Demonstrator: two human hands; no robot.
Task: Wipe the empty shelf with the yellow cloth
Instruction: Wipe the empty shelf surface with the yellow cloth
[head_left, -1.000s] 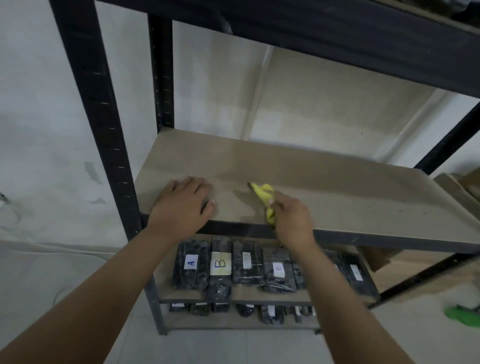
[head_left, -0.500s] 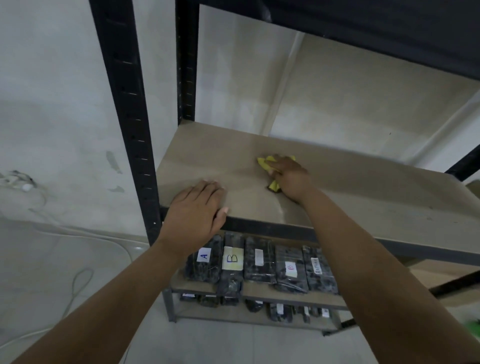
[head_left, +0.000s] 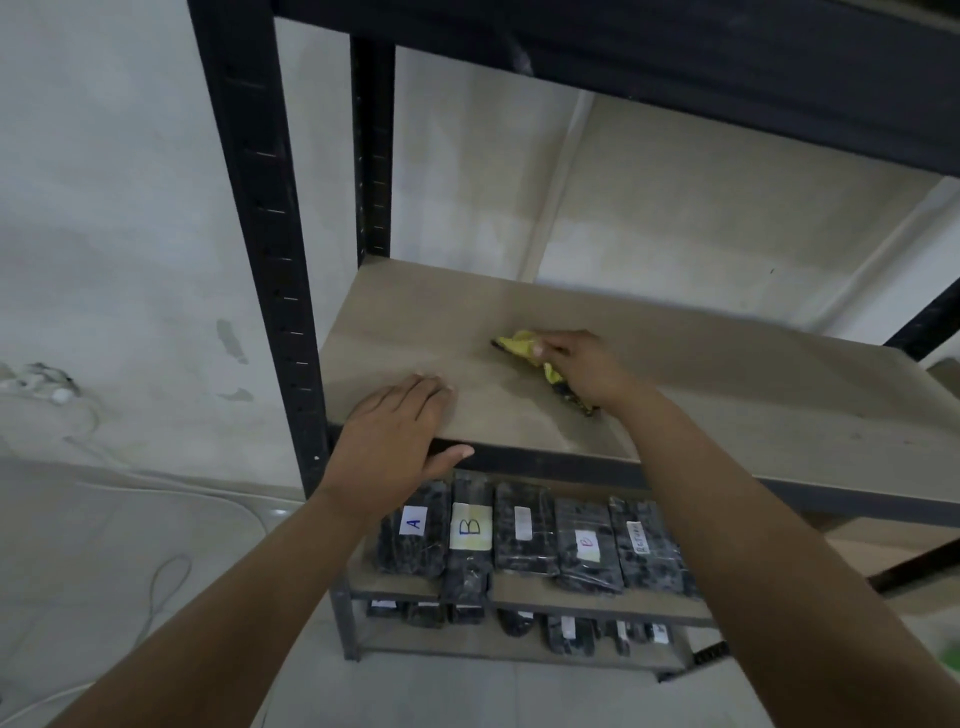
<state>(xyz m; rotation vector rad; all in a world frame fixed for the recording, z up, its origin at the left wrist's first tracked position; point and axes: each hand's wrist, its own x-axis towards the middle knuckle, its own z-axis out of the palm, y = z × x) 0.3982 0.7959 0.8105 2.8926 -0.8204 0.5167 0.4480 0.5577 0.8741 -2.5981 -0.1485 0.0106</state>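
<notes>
1. White cables (head_left: 156, 571) trail across the floor at far left.
2. The left hand (head_left: 395, 441) lies flat with relaxed fingers on the empty shelf (head_left: 753, 395), at its front left edge, grasping nothing.
3. The right hand (head_left: 582, 366) clutches the crumpled yellow cloth (head_left: 522, 345) against the shelf's middle.
4. Below, dark wrapped packages (head_left: 524, 535) with labels stand in a row.
</notes>
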